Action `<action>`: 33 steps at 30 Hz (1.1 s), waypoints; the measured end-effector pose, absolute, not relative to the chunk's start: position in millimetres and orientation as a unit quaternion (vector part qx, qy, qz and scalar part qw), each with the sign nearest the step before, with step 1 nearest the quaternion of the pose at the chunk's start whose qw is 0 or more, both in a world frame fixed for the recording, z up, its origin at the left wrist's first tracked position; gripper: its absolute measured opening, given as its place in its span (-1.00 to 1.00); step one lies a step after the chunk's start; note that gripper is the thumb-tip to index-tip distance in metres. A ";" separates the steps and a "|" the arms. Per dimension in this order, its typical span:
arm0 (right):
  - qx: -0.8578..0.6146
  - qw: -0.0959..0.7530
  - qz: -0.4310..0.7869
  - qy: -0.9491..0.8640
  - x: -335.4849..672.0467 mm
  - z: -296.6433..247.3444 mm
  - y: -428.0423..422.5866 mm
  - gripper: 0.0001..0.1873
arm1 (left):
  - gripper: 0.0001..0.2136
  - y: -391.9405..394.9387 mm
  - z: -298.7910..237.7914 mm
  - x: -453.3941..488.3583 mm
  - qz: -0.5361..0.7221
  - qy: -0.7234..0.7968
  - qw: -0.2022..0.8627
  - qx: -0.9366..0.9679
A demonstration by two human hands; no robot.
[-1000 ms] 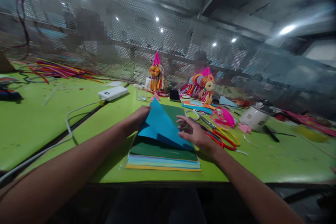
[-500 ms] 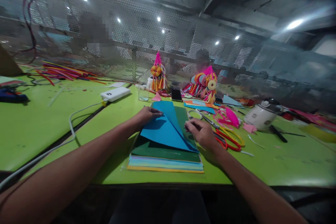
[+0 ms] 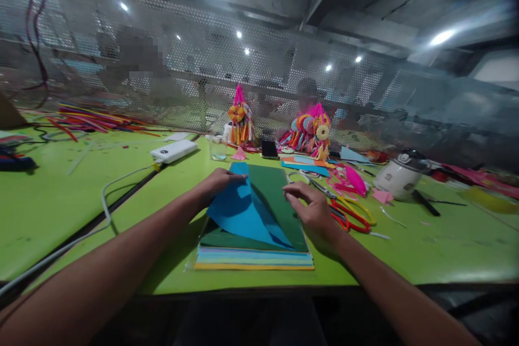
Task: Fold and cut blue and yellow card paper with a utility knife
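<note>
Blue sheet [image 3: 243,211] gripped at far corner by L hand [image 3: 219,179]; R hand [image 3: 314,208] flat, fingers wide, on green sheet [image 3: 275,189].

Lower right of frame: bare lime-green tabletop [image 3: 446,248], wide open. Ctr-right: red-and-yellow-handled scissors [image 3: 351,216] lie just beside flat stack of coloured paper sheets [image 3: 251,258], v. tight gap. Left: thin white cable [image 3: 106,194] crosses tabletop, white rectangular power bank [image 3: 173,151] behind it. Back blocked by pink paper tassel ornaments [image 3: 310,132] & perforated metal screen [image 3: 194,81].
</note>
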State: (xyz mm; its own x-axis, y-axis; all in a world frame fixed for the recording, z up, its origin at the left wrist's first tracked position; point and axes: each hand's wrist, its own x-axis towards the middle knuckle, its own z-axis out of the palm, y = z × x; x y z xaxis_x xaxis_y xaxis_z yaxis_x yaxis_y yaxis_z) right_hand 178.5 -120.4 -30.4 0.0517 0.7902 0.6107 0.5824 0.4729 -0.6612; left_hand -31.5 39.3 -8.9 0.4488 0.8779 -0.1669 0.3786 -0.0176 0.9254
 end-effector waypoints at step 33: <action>-0.495 0.197 -0.155 -0.832 196.4 -41.8 -106.6 -0.55 | -0.65 59.2 -9.8 -54.8 0.106 0.344 0.453 0.816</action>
